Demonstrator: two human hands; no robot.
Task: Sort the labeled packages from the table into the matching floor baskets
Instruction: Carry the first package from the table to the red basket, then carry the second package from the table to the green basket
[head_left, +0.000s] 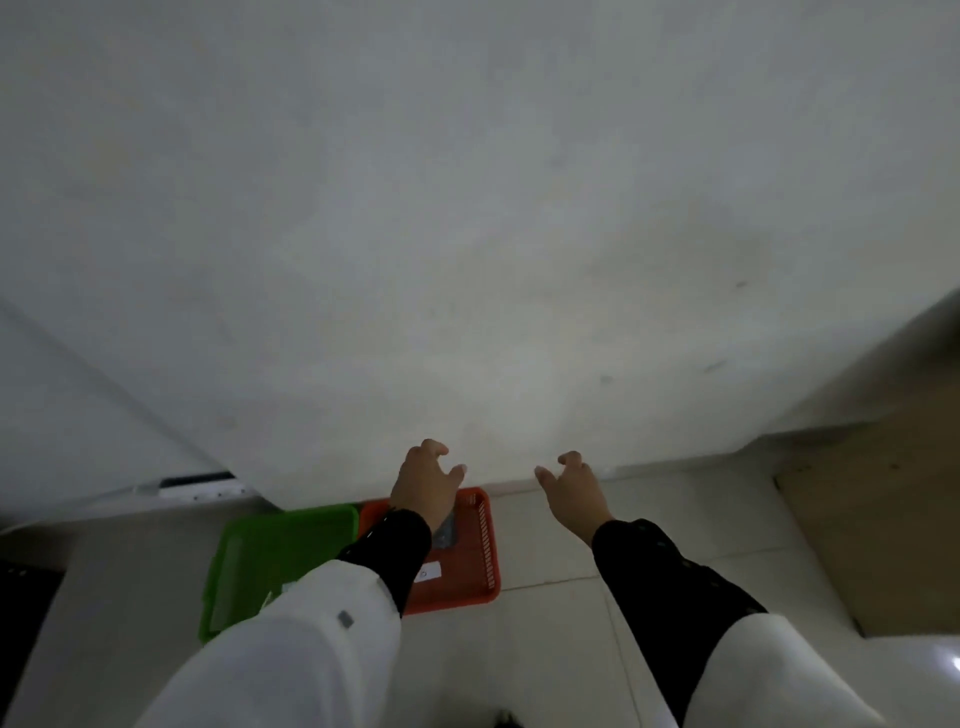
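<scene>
White wall, pale tiled floor. Your left hand (423, 486) and right hand (574, 491): fingers spread, empty. Orange plastic basket (470, 571) holds labelled package (428, 573); green plastic basket (270, 561) just left of it. Table unseen, remainder unknown.

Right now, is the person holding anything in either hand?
No. The left hand and the right hand are both open and empty, fingers loosely curled, above the floor by the orange basket.

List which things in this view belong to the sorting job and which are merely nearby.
Job: green basket; orange basket holding a labelled package; left hand and right hand, both empty.

Nearby: white wall; tiled floor; brown board.
</scene>
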